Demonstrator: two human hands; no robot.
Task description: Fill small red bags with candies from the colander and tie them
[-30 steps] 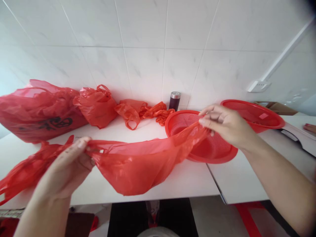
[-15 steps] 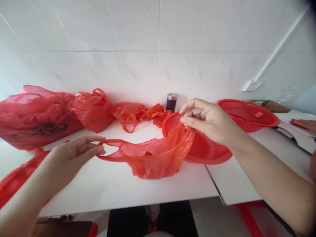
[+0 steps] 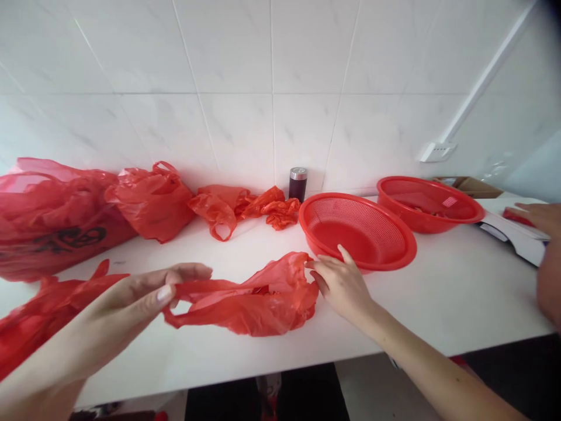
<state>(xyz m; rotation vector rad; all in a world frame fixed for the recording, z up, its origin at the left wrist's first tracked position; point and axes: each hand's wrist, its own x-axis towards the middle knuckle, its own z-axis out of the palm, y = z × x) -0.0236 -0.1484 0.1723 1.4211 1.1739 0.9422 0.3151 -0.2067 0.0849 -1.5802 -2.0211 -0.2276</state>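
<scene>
Red plastic bag lies crumpled just in front of the red colander. Left hand pinches the end farther from the colander; right hand, loosely open, touches the nearer end.

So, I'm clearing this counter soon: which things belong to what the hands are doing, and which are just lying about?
In hand: bag, pinched by the left hand, touched by the right hand.
Lying about: other bags along the wall and at left, flask, colander, basin; another person's hand at the right edge.
</scene>
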